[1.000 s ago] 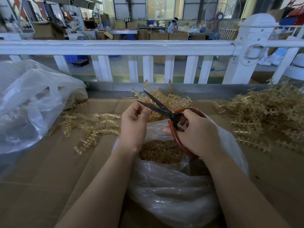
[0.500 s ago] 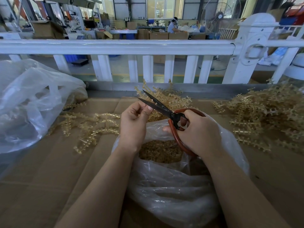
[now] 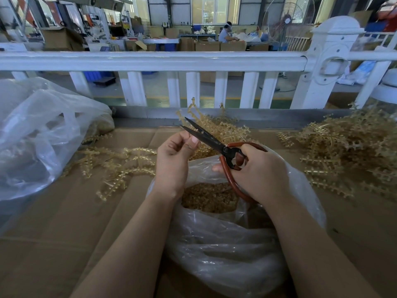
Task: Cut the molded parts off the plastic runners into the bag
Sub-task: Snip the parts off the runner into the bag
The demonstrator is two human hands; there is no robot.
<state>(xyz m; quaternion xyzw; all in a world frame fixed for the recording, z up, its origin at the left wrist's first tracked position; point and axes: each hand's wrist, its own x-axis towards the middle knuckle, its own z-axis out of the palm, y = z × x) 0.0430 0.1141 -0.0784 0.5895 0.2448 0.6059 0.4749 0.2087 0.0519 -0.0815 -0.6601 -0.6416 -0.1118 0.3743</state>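
Note:
My right hand (image 3: 257, 171) grips red-handled scissors (image 3: 217, 145) whose dark blades stand slightly apart and point up and left. My left hand (image 3: 176, 155) is pinched shut just below the blades; whatever it holds is hidden by the fingers. Both hands hover over a clear plastic bag (image 3: 225, 244) that holds a heap of small amber cut parts (image 3: 208, 196). Amber plastic runners (image 3: 217, 127) lie behind the scissors.
A big pile of runners (image 3: 352, 151) fills the right side, and several bare ones (image 3: 116, 164) lie at the left on the cardboard surface (image 3: 53, 233). Another clear bag (image 3: 38, 134) sits at far left. A white railing (image 3: 150, 61) closes off the back.
The scissor blades have narrowed a little. My left thumb has shifted up closer under the blades. Both hands stay over the bag.

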